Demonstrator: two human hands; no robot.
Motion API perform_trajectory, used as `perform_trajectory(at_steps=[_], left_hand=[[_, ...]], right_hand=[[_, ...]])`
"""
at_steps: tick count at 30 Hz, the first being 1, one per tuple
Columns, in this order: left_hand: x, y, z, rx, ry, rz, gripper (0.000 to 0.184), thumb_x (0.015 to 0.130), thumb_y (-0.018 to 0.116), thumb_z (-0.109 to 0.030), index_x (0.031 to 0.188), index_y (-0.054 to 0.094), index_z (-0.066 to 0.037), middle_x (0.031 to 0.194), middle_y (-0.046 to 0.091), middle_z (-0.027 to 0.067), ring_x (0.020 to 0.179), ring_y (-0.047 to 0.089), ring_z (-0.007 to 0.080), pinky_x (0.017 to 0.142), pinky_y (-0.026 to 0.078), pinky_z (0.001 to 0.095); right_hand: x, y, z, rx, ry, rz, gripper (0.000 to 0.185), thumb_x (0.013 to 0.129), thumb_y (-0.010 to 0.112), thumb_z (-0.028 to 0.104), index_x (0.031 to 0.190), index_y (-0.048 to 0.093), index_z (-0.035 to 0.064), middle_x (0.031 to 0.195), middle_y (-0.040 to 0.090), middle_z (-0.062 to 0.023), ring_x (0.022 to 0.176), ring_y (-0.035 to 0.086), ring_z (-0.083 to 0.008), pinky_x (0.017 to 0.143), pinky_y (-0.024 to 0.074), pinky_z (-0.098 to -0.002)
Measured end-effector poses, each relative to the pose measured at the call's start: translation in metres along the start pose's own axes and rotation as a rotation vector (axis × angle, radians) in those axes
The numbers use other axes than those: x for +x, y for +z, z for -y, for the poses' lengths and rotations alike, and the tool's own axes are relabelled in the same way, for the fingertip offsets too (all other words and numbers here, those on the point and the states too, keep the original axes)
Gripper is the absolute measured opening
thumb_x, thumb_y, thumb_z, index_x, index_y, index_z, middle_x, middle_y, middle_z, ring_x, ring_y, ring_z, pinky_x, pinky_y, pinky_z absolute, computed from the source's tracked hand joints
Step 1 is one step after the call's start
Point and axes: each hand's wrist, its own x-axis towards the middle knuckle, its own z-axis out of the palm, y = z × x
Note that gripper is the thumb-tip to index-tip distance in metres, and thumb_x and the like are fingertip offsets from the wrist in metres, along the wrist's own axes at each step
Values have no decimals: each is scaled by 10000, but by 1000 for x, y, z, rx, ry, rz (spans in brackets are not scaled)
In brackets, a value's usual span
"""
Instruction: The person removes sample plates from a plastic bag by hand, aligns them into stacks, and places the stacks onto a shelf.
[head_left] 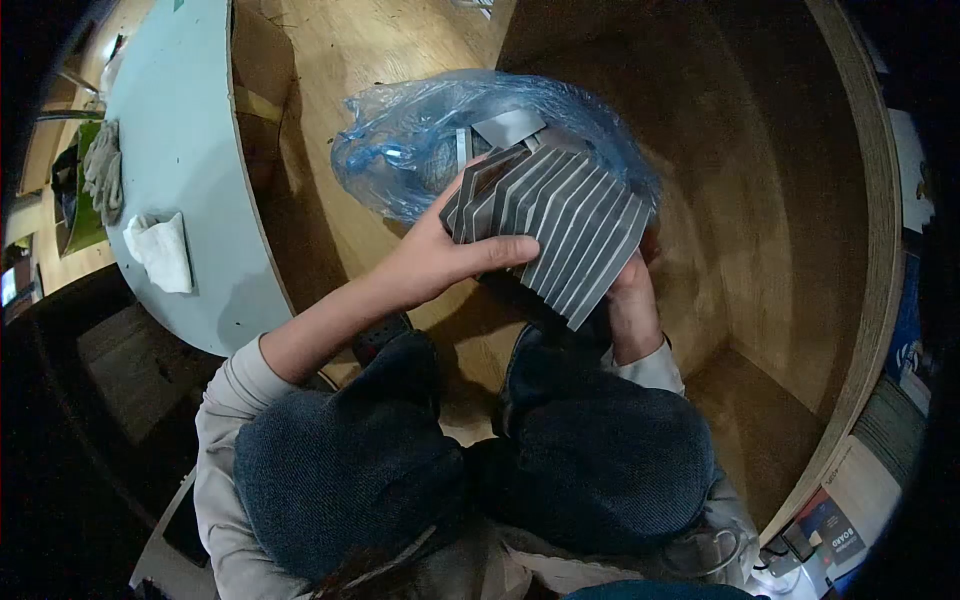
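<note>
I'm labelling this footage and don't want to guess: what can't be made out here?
All in the head view:
How the right hand grips: largely hidden behind the stacked grey pieces.
What lies deep in the blue bag: hidden by crumpled plastic and those pieces.
Smaller print on the BOARD label: too small to read.

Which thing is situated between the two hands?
The stack of grey plates lies between the left hand and the right hand, as the head view shows.
</note>
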Motion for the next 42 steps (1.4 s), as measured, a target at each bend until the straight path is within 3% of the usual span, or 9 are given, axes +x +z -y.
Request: perform_trajectory(at_steps=[9, 16, 19, 21, 23, 25, 28, 35, 42], left_hand=[[0, -2, 2, -32, 39, -119, 830, 715, 674, -460, 1271, 313, 39, 1255, 385, 181, 1148, 403, 250, 978, 318, 352], [4, 6, 19, 59, 193, -206, 969, 692, 631, -574, 1292, 247, 82, 1296, 318, 228, 1207, 327, 282, 1013, 245, 336], [5, 12, 5, 54, 224, -321, 1063, 648, 641, -611, 1321, 177, 70, 1337, 228, 251, 1238, 278, 314, 1017, 236, 366], [7, 15, 3, 55, 239, -361, 1111, 626, 646, -629, 1335, 142, 64, 1357, 183, 263, 1253, 254, 330, 1019, 232, 381], [4, 11, 7, 417, 459, -325, 1194, 577, 667, -643, 1351, 71, 44, 1376, 87, 278, 1274, 196, 365, 1023, 212, 428], [4, 15, 5, 571, 607, -241, 1237, 553, 678, -650, 1359, 36, 34, 1385, 39, 286, 1284, 166, 382, 1025, 203, 451], [1, 31, -8, 978, 584, -228, 1291, 510, 699, -652, 1365, -3, 13, 1388, -27, 289, 1286, 128, 418, 1021, 179, 511], [4, 36, -10, 691, 716, 93, 1180, 584, 669, -626, 1380, 34, -29, 1423, -37, 231, 1321, 77, 354, 1051, 135, 475], [0, 12, -6, 648, 587, 17, 1001, 700, 641, -521, 1381, 94, -33, 1418, 77, 235, 1311, 136, 359, 1041, 177, 458]], right_hand=[[0, 14, -7, -28, 43, 111, 982, 522, 720, 514, 1255, 346, -22, 1141, 503, -142, 1032, 503, -235, 853, 425, -344], [11, -10, -22, 1, -13, 314, 848, 596, 669, 537, 1208, 431, 1, 1054, 559, -143, 948, 565, -239, 802, 472, -356], [24, -23, -60, -106, -45, -217, 754, 683, 605, 526, 1206, 443, 8, 1044, 567, -153, 925, 579, -259, 797, 481, -375], [18, -11, -43, 16, -70, -61, 736, 703, 587, 519, 1210, 438, 7, 1059, 559, -153, 941, 572, -259, 807, 474, -373], [6, 3, -21, 242, -131, 259, 701, 743, 552, 504, 1219, 428, 5, 1089, 543, -153, 973, 556, -259, 827, 460, -369], [-2, 18, -15, 86, -21, 234, 709, 766, 529, 505, 1246, 391, 2, 1141, 509, -153, 1040, 514, -253, 874, 422, -362], [-29, 18, -5, 206, 45, 98, 796, 659, 692, 477, 1249, 398, 30, 1162, 517, -121, 1012, 541, -203, 880, 438, -349], [-71, -53, 22, -325, -47, -81, 812, 681, 655, 441, 1294, 309, 37, 1248, 410, -137, 1112, 434, -254, 934, 371, -382], [-53, -107, 67, -713, -257, -353, 864, 665, 688, 361, 1330, 231, 52, 1321, 314, -149, 1183, 350, -298, 977, 318, -417]])
